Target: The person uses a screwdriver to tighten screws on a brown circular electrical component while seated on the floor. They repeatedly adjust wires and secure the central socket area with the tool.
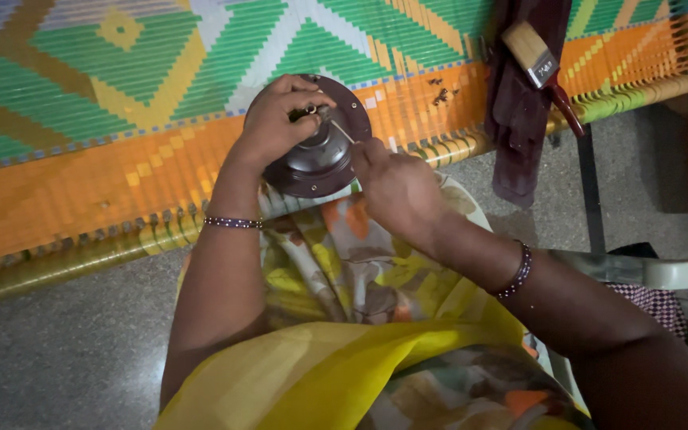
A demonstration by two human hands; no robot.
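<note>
Left hand [276,119] grips round brown housing [320,163] — right hand [396,187] beside.

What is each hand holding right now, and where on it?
The left hand grips the round dark brown motor housing over its top rim, fingers at the central shaft. The right hand pinches a thin rod-like tool by its lower end.
</note>
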